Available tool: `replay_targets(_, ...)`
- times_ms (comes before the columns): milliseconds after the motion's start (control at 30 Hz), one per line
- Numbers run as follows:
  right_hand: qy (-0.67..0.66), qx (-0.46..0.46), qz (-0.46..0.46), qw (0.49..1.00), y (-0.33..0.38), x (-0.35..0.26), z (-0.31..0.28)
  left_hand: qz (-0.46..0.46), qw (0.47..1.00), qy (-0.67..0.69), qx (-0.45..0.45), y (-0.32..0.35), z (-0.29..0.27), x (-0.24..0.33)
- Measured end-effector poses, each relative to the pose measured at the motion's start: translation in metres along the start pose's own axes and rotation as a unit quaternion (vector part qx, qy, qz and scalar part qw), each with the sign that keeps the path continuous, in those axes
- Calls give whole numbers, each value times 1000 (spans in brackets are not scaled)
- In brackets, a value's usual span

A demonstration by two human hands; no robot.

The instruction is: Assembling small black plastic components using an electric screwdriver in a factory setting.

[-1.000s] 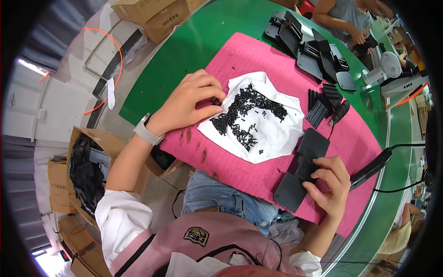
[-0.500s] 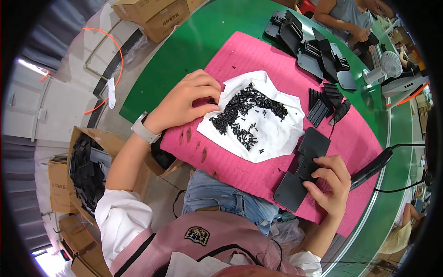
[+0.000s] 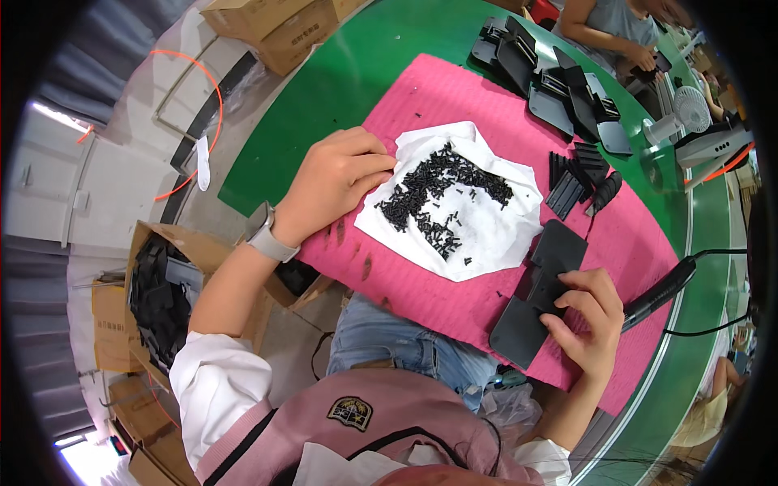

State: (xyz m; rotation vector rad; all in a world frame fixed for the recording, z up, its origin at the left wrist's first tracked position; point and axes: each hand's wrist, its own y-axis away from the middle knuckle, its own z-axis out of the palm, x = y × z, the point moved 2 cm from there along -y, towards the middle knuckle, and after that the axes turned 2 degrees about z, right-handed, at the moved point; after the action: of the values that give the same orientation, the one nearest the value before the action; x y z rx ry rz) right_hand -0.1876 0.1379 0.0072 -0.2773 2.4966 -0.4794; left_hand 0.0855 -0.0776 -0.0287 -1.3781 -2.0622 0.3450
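My left hand [image 3: 332,182] rests on the pink mat [image 3: 421,89], fingertips curled at the edge of a white cloth [image 3: 494,235] that carries a heap of small black screws [image 3: 438,194]. I cannot tell whether a screw is pinched between the fingers. My right hand [image 3: 587,316] presses on a flat black plastic part [image 3: 535,296] near the mat's front edge, thumb and fingers gripping it. A black electric screwdriver [image 3: 660,292] lies just right of that hand, cable trailing off to the right.
Stacked black plastic parts [image 3: 579,182] lie right of the cloth, and more black housings [image 3: 551,77] at the far end of the green table [image 3: 340,73]. Another person's hands [image 3: 640,53] work at the back. A small white fan [image 3: 677,113] stands right. Cardboard boxes [image 3: 158,283] sit left.
My left hand has shifted slightly along the cloth's edge by the screws. My right hand stays on the black part.
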Motion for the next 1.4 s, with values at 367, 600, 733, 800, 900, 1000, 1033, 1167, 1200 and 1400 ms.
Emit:
replay_targets(367, 11, 19, -1, 1000, 5, -3, 0, -27, 998, -54, 27, 1, 3, -2)
replay_targets(600, 21, 12, -3, 1000, 6, -3, -1, -186, 972, 126, 73, -9, -13, -7)
replay_targets(733, 15, 11, -3, 1000, 7, -2, -3, -118, 974, 192, 23, -42, -10, 28)
replay_targets(800, 12, 9, -2, 1000, 6, -1, -2, -71, 983, 156, -73, -54, -4, 40)
replay_targets(900, 8, 8, -4, 1000, 5, -1, -1, 13, 990, 117, -75, -56, 10, 31)
replay_targets(1000, 12, 6, 2, 1000, 5, -2, -1, -31, 988, 131, -72, -56, 11, 29)
replay_targets(1033, 16, 4, 7, 1000, 5, -1, -1, -78, 985, 136, -67, -54, 10, 28)
replay_targets(1167, 15, 8, 2, 1000, 6, 1, -2, -106, 989, 105, -8, -36, -9, 16)
replay_targets(1200, 18, 7, 2, 1000, 5, 0, -2, -150, 983, 103, 9, -25, -16, 7)
replay_targets(1400, 13, 5, 6, 1000, 3, 1, -1, -95, 990, 77, -64, 12, -24, -15)
